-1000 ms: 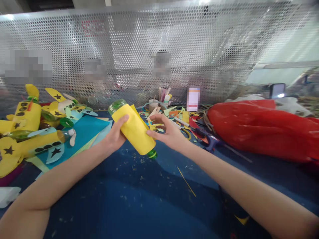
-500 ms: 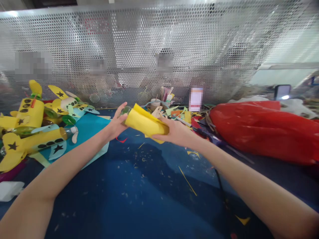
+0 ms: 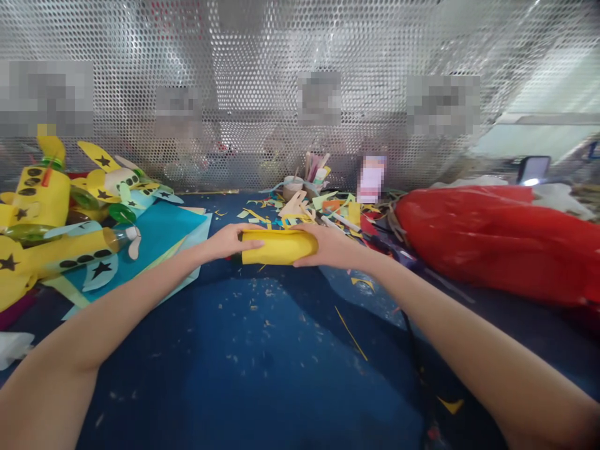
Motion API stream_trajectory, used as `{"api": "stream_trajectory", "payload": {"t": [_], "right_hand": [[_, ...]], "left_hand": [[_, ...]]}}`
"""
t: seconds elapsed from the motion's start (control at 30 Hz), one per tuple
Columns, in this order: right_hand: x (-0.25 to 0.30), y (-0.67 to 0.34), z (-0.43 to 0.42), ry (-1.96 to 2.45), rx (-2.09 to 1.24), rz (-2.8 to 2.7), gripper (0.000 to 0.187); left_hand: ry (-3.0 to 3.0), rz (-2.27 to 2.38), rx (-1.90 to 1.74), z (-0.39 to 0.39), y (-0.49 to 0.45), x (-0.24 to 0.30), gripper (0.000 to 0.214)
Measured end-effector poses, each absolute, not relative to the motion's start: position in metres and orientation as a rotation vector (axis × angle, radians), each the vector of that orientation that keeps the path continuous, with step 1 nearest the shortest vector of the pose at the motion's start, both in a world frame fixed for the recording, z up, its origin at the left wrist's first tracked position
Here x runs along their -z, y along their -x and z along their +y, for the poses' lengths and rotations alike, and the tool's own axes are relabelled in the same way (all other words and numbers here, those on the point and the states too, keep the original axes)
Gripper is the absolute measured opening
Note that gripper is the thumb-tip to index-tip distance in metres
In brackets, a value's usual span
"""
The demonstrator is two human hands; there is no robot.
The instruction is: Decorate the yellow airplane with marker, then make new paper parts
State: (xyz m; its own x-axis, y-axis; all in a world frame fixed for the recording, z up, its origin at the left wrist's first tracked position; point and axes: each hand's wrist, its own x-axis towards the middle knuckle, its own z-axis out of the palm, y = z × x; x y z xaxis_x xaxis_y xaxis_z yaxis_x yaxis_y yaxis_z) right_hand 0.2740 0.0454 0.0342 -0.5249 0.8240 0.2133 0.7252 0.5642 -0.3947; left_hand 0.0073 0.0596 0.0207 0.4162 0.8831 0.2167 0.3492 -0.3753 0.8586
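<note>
A sheet of yellow paper [image 3: 279, 249] is curled into a tube between my two hands, lying roughly level above the blue table [image 3: 225, 375]. My left hand [image 3: 234, 240] closes round the tube's left end, its thumb on the front of the paper; the greenish bottle there is almost wholly hidden by the fingers. At the right end, my right hand [image 3: 325, 245] is closed on the paper, with the thumb below and fingers over the upper edge.
Yellow bottle airplanes [image 3: 70, 253] with black stars lie at left, beside blue paper sheets [image 3: 173, 222]. Paper scraps [image 3: 290, 209] and a cup of sticks [image 3: 294, 185] are behind my hands. A red plastic bag [image 3: 487, 240] fills the right. Perforated metal [image 3: 262, 81] stands behind.
The yellow paper and bottle have turned from tilted to nearly level and come lower. My left hand now covers the bottle end that showed before. The view has tipped slightly downward.
</note>
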Motion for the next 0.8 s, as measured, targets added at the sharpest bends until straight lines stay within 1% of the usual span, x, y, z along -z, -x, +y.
{"api": "stream_trajectory", "payload": {"t": [0.1,0.17,0.23,0.3,0.37,0.53,0.7,0.8], "right_hand": [[-0.031,-0.278,0.049,1.271,-0.483,-2.355,0.081],[-0.025,-0.281,0.054,1.239,-0.545,-2.312,0.079],[-0.018,-0.285,0.062,1.185,-0.641,-2.243,0.069],[-0.011,-0.287,0.07,1.158,-0.76,-2.144,0.053],[-0.006,-0.288,0.075,1.183,-0.821,-2.065,0.046],[-0.011,-0.279,0.07,1.29,-0.822,-1.996,0.043],[-0.014,-0.268,0.06,1.451,-0.643,-1.93,0.038],[-0.011,-0.265,0.06,1.466,-0.681,-1.862,0.038]], "left_hand": [[-1.806,1.089,-0.909,0.064,-0.007,-0.015,0.035],[-1.752,1.085,-0.944,0.064,-0.007,-0.013,0.032],[-1.717,1.036,-0.975,0.063,-0.008,-0.013,0.029],[-1.701,0.989,-0.988,0.061,-0.009,-0.014,0.026],[-1.707,0.988,-1.011,0.06,-0.01,-0.014,0.024],[-1.776,1.041,-1.062,0.057,-0.011,-0.01,0.028],[-1.88,1.081,-1.105,0.05,-0.013,-0.012,0.02],[-1.884,1.116,-1.126,0.042,-0.015,-0.015,0.018]]}}
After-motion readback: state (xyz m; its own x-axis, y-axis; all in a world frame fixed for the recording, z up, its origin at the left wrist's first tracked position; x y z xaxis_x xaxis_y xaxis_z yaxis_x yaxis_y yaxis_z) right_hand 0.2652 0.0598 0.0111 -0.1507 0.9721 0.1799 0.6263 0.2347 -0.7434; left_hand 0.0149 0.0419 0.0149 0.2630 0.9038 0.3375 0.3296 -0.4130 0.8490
